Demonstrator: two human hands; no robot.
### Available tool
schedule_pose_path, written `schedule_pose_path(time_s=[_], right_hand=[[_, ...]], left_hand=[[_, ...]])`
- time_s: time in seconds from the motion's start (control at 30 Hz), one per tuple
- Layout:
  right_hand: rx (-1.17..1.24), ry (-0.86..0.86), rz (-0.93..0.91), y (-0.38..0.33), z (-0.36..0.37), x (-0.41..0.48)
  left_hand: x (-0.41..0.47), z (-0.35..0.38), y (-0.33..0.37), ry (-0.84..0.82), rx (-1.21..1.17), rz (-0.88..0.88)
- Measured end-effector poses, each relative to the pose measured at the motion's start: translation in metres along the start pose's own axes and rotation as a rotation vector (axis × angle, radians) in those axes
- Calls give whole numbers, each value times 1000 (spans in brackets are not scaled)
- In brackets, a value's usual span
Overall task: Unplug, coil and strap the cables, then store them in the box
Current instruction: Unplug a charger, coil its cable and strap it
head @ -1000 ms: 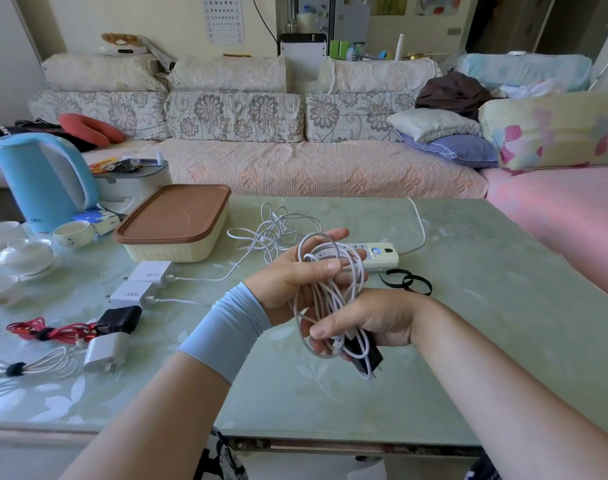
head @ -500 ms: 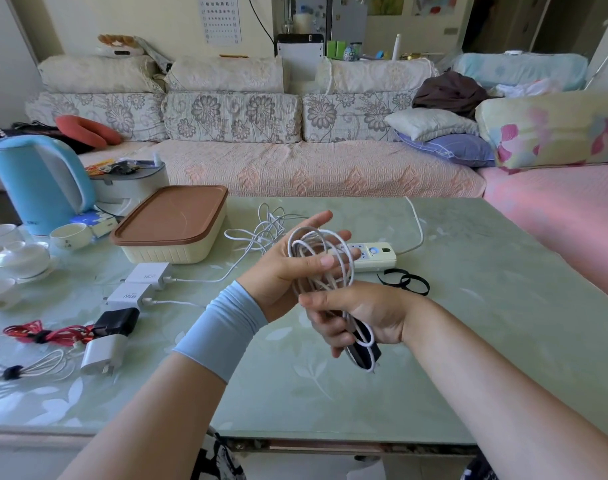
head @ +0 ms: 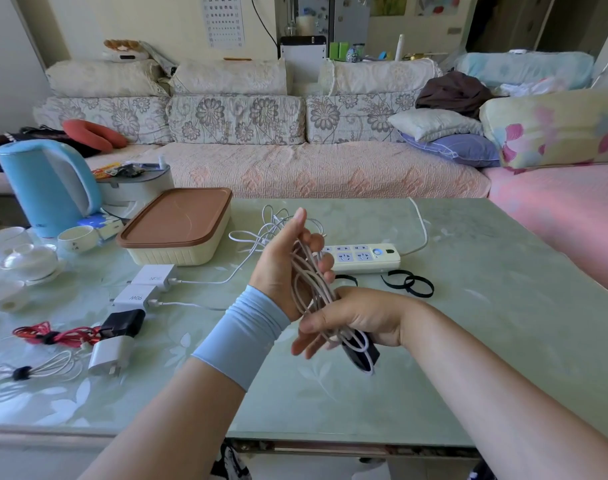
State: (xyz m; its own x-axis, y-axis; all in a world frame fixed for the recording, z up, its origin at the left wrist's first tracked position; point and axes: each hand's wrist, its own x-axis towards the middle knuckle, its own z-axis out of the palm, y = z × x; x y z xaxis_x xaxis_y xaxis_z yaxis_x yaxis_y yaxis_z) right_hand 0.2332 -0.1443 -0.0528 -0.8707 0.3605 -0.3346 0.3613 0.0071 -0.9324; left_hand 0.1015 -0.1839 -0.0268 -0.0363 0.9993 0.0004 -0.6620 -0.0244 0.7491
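My left hand (head: 285,268) holds a coiled white cable (head: 311,289) above the green table, fingers curled round the loops. Below it, my right hand (head: 358,318) grips the lower end of the same coil, where a black adapter (head: 359,351) hangs. The white power strip (head: 364,258) lies just behind the hands. Black straps (head: 408,282) lie to its right front. The cream box with a brown lid (head: 177,230) stands shut at the left. Two white chargers (head: 146,287) with loose white cables (head: 271,226) lie between box and hands.
A blue kettle (head: 46,185), cups and a teapot (head: 28,261) crowd the far left. A strapped red cable (head: 53,336), a strapped white cable (head: 25,372), a black plug (head: 124,322) and a white plug (head: 110,353) lie front left. A sofa runs behind the table.
The coil has been squeezed from a wide loop into a long narrow bundle. My left hand turned upright, and my right hand slid down to the bundle's lower end.
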Motion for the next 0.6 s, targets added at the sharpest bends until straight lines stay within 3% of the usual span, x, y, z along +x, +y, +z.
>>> schedule_pose_path(time_s=[0.17,0.23,0.37,0.47,0.6], right_hand=[[107,168,-94,2,-1,-6],[166,182,-96,2,-3,-9],[254,265,-149,-1,-6,-6],[253,270,-173,-1,-7,-3],[260,253,-195,-1,-11,-7]], left_hand=[[5,-3,-3,23,303,168],[8,-11,1,-40,352,131],[8,-25,1,-112,675,-41],[8,-32,4,-77,735,-38],[7,-41,13,-188,739,30]])
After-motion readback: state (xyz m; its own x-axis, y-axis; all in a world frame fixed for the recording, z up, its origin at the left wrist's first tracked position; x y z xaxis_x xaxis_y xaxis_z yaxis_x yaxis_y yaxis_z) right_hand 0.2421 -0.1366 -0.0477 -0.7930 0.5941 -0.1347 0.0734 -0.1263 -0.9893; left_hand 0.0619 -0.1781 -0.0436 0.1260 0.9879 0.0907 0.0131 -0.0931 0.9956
